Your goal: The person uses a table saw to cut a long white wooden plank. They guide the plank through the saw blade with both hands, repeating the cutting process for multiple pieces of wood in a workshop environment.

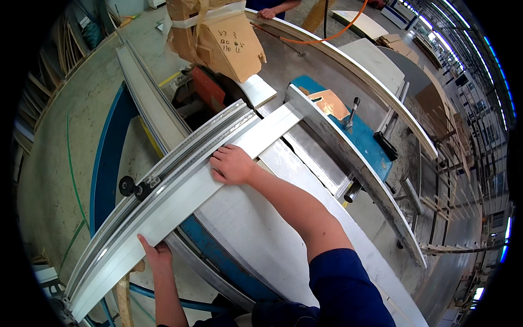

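Observation:
A long white board [182,204] lies diagonally along the metal rail [155,180] of a table saw, its far end against or close to a grey metal fence bar [354,158]. My left hand [157,256] grips the board's near edge toward its lower-left end, thumb on top and fingers mostly hidden underneath. Farther up the board, my right hand [233,164] has its fingers curled over the top face, closed on it. Beside the rail, a black knob clamp [127,187] sits left of both hands. The saw blade cannot be made out.
A taped cardboard cover [231,46] hangs above a red part [208,88] of the saw. Right of the fence are a teal base [376,155] and a lever [354,111]. An orange hose [332,39] crosses the back, near another person's hand [266,13]. Boards lean far left.

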